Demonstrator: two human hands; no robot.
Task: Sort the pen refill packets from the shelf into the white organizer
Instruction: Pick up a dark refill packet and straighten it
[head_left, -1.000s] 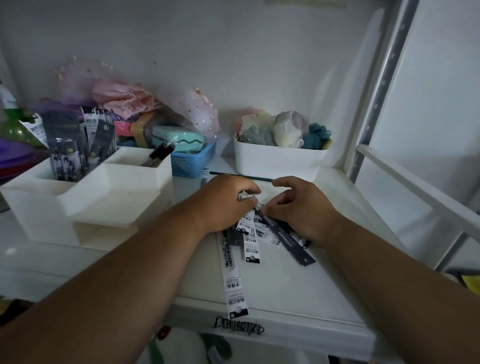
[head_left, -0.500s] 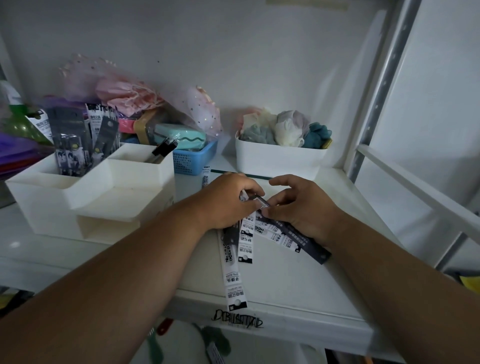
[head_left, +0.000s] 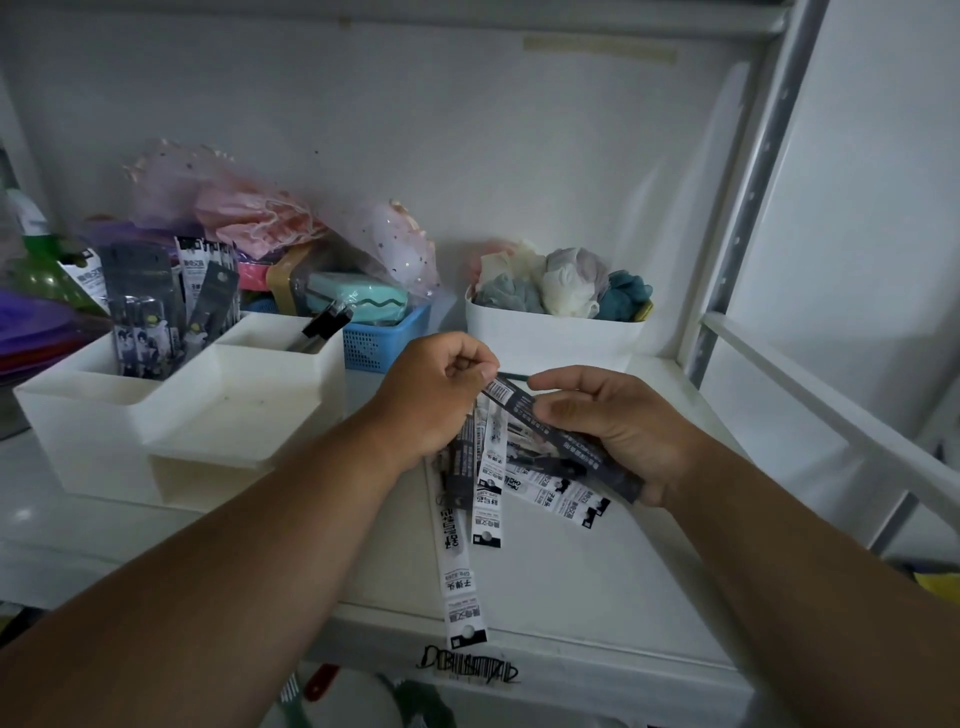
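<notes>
From the head camera, the left hand (head_left: 434, 395) and the right hand (head_left: 618, 431) both hold one dark refill packet (head_left: 561, 436): the left fingers pinch its upper end, the right fingers curl round its lower half, so it slants from 11 o'clock down to 5 o'clock above the shelf (head_left: 597, 582). Under the hands a fan of refill packets (head_left: 519, 483) lies on the shelf; the longest white packet (head_left: 460, 571) reaches the front edge at 6 o'clock. The white organizer (head_left: 171, 415) stands at 9 o'clock, with bare shelf between it and the fan. Its back compartment already holds packets (head_left: 145, 317). A white bin (head_left: 550, 338) stands at 1 o'clock, a blue basket (head_left: 379, 338) at 11 o'clock. The printing on the packets is too small to read.
</notes>
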